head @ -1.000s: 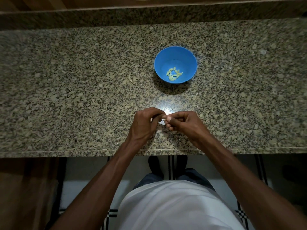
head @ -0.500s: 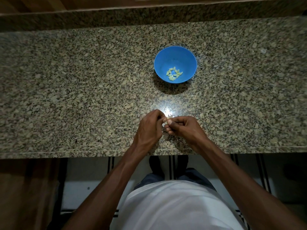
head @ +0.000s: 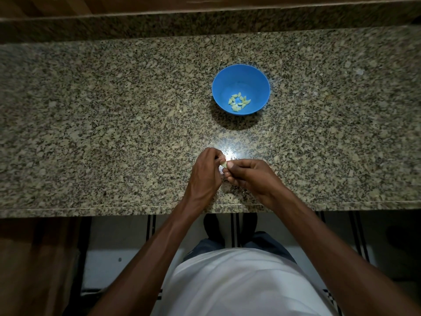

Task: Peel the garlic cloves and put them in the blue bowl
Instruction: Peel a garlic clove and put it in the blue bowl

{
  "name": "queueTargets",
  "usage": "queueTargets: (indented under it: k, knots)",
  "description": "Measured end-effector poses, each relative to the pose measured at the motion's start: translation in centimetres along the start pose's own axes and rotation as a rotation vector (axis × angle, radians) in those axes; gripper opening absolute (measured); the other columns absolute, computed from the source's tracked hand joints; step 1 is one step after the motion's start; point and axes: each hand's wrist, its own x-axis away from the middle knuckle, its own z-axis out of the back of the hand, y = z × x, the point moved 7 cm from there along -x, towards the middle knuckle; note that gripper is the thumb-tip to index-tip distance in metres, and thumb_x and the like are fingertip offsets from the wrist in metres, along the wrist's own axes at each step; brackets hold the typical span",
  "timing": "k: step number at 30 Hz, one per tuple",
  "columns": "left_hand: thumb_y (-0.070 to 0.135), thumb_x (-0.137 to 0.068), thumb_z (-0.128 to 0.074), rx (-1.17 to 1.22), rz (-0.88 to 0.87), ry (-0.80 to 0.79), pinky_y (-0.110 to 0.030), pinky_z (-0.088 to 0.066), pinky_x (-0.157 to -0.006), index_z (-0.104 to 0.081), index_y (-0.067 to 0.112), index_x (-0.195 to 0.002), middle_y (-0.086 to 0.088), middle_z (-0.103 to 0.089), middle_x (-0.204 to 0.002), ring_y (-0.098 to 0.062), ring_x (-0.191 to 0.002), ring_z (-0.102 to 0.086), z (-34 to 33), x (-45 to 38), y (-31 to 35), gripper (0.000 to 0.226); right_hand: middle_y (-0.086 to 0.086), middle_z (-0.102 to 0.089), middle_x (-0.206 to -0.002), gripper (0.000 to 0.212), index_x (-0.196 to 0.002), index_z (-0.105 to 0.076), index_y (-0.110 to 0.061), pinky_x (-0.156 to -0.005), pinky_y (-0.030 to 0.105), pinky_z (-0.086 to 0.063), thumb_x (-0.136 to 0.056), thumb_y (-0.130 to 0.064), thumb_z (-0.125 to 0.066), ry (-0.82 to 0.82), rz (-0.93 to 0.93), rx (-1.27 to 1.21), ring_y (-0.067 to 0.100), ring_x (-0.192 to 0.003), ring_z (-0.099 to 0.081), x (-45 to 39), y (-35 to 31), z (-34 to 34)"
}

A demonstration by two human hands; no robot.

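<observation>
While both hands stayed pinched on it, garlic clove showed barer between fingertips than before; bowl drop next.

Blue bowl — pale green cloves; speckled granite counter.

Pale garlic clove pinched btwn fingertips; blue bowl w/ peeled cloves beyond.
</observation>
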Motion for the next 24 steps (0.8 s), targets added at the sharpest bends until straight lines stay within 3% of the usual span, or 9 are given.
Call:
queueTargets:
  k: [3, 6, 12, 17, 24]
  knots:
    - [-0.003, -0.099, -0.053, -0.008, -0.067, 0.024, -0.011, -0.035, -0.073, -0.056, 0.003, -0.097, -0.002, -0.051, -0.094, -0.015, -0.083, -0.048, 0.1, 0.0, 0.4, 0.007, 0.017, -0.076, -0.095, 0.018, -0.109, -0.075, 0.007, -0.076, 0.024, -0.062, -0.096, -0.005, -0.071, 0.016, -0.039, -0.081, 0.018, -0.082, -0.074, -0.1, 0.3, 0.1]
    - [0.001, -0.101, -0.052, 0.04, -0.08, 0.046, -0.017, -0.041, -0.077, -0.058, 0.005, -0.098, -0.004, -0.056, -0.1, -0.016, -0.09, -0.053, 0.5, 0.5, 0.4, 0.008, 0.019, -0.076, -0.097, 0.023, -0.114, -0.073, 0.009, -0.079, 0.026, -0.063, -0.095, -0.005, -0.073, 0.03, -0.066, -0.164, 0.02, -0.085, -0.075, -0.3, 0.5, 0.4]
    - [0.008, -0.098, -0.07, 0.427, 0.329, 0.049, -0.019, -0.058, -0.074, -0.067, 0.013, -0.108, 0.0, -0.076, -0.097, -0.007, -0.089, -0.074, 1.1, 1.3, -2.8, 0.011, 0.02, -0.076, -0.1, 0.019, -0.112, -0.072, 0.005, -0.08, 0.03, -0.065, -0.094, 0.0, -0.072, 0.017, -0.084, -0.254, 0.023, -0.091, -0.077, -0.3, 0.6, 1.1]
    - [0.004, -0.088, -0.08, 0.541, 0.401, -0.01, -0.023, -0.061, -0.074, -0.079, 0.01, -0.104, 0.002, -0.079, -0.098, -0.01, -0.09, -0.076, 0.2, 1.4, -2.9, 0.017, 0.019, -0.077, -0.103, 0.019, -0.11, -0.073, 0.003, -0.09, 0.033, -0.063, -0.091, 0.004, -0.072, -0.002, -0.06, -0.239, 0.024, -0.094, -0.077, -0.1, 0.3, 1.3]
    - [0.017, -0.093, -0.077, 0.801, 0.563, -0.033, -0.026, -0.06, -0.077, -0.079, 0.009, -0.109, -0.003, -0.081, -0.098, -0.016, -0.093, -0.077, -1.0, 1.4, -2.3, 0.017, 0.018, -0.079, -0.104, 0.02, -0.108, -0.077, -0.002, -0.092, 0.04, -0.062, -0.088, -0.001, -0.079, 0.024, 0.097, 0.053, 0.03, -0.098, -0.077, 0.3, -1.0, 1.7]
